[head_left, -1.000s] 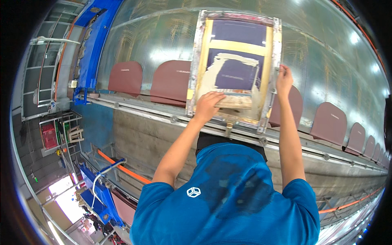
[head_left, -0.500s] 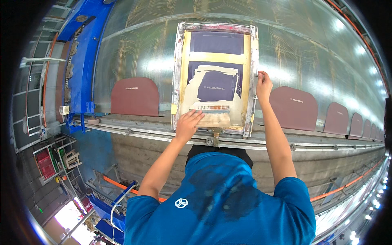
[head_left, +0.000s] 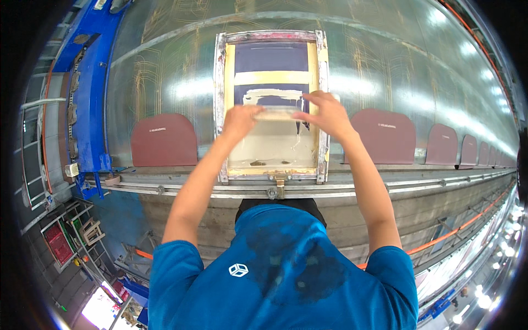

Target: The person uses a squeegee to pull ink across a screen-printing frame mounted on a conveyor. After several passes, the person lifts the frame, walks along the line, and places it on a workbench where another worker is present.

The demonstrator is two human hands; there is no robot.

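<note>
Several dark red rounded fabric pieces lie in a row on the long glossy print table, on both sides of the metal-framed printing screen; one is just left of the frame, one just right of it, and smaller ones go on further right. A grey metal rail runs along the table edge below the frame, and a small brass-coloured clamp sits at the middle of the frame's lower bar. Far left of the frame I see a blue machine beam, and below that a red crate on the floor. Nothing stands between me and the screen except my own arms.

Inside the frame the mesh is dark purple with yellow tape borders, and its lower half is covered with whitish ink. A pale flat squeegee lies across the middle of the mesh. My left hand is closed on its left end, and my right hand grasps its right end with the fingers curled over the top.
</note>
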